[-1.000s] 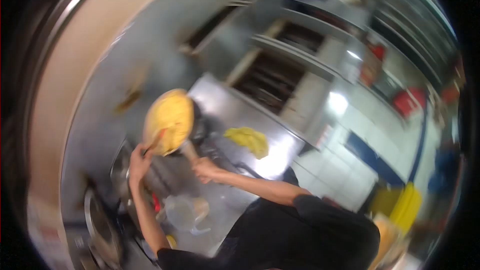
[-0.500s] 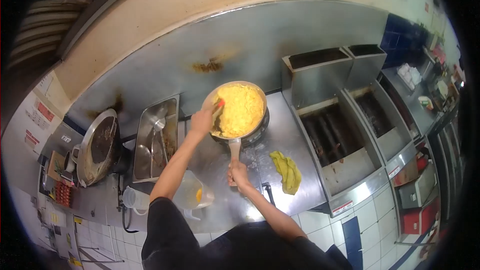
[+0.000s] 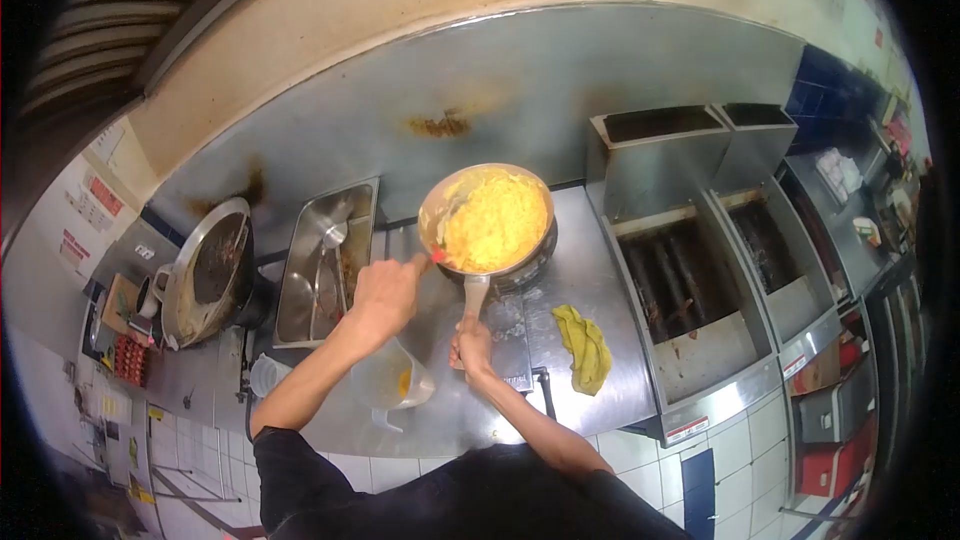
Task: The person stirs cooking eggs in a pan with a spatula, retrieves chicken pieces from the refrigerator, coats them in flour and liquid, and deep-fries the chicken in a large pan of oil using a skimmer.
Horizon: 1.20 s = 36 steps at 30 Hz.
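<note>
A frying pan (image 3: 427, 212) with a pale rim sits on a burner, holding a mass of yellow scrambled egg (image 3: 497, 220). My right hand (image 3: 471, 345) is wrapped round the pan's light-coloured handle (image 3: 477, 295). At the pan's near-left edge, my left hand (image 3: 388, 292) is closed on a spatula-like utensil with a red part (image 3: 438, 255); its far end lies in the egg and is hard to make out. Below my left forearm stands a clear plastic jug (image 3: 385, 380) with a little yellow-orange liquid inside.
A crumpled yellow-green cloth (image 3: 583, 350) lies right of the pan. Left are a steel tray with ladles (image 3: 325, 270) and a tilted wok (image 3: 208, 275). Deep fryers (image 3: 685, 290) line the right side. Another plastic jug (image 3: 268, 375) stands beside my left forearm.
My left hand has drawn back from over the pan toward its near-left edge, bringing the utensil's red part down. The egg looks more heaped. My right hand keeps its hold on the handle.
</note>
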Each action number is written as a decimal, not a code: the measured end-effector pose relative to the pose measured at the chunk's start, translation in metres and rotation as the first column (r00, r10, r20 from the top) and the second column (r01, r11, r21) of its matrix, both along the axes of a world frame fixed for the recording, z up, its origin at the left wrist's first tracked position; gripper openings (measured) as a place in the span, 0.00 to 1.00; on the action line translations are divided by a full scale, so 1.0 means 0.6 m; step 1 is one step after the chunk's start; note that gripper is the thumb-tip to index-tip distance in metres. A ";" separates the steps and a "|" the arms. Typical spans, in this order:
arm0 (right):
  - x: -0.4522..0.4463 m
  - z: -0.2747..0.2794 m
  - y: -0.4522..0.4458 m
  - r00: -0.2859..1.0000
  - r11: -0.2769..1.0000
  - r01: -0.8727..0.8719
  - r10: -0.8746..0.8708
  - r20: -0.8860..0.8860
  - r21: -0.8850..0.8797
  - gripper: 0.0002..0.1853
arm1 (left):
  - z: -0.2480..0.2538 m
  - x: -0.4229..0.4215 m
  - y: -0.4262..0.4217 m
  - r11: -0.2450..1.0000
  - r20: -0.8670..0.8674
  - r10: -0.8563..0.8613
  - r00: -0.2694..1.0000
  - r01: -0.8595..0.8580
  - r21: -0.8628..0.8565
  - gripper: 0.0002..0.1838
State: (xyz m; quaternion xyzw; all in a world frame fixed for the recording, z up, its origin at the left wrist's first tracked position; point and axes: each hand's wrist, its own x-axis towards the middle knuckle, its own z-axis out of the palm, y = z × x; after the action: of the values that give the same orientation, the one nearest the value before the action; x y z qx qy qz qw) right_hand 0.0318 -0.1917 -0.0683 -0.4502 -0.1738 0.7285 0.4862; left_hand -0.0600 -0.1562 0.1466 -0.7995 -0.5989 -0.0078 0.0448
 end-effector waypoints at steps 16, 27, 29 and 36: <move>-0.044 -0.036 0.010 0.992 0.991 0.103 -0.108 0.062 0.089 0.25 | -0.242 0.085 0.292 0.937 -0.332 -0.118 0.936 0.215 0.274 0.13; -0.023 -0.022 0.004 0.998 0.997 0.057 -0.058 0.005 0.054 0.24 | -0.054 0.031 0.059 0.982 -0.179 -0.130 0.975 0.152 0.113 0.26; -0.046 -0.021 0.006 0.999 0.999 0.048 -0.048 0.001 0.026 0.23 | -0.061 0.019 0.032 0.997 -0.212 -0.064 0.975 0.073 0.031 0.25; -0.108 -0.028 0.015 0.989 0.988 0.148 -0.146 -0.034 0.048 0.23 | -0.179 0.017 0.102 0.988 -0.227 0.062 0.972 -0.028 0.151 0.07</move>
State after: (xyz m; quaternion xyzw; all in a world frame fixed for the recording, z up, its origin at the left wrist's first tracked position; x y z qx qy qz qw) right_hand -0.0328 -0.1827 -0.0852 -0.4384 -0.1513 0.6927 0.5523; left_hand -0.0496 -0.0952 0.0393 -0.7758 -0.6053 0.0423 0.1728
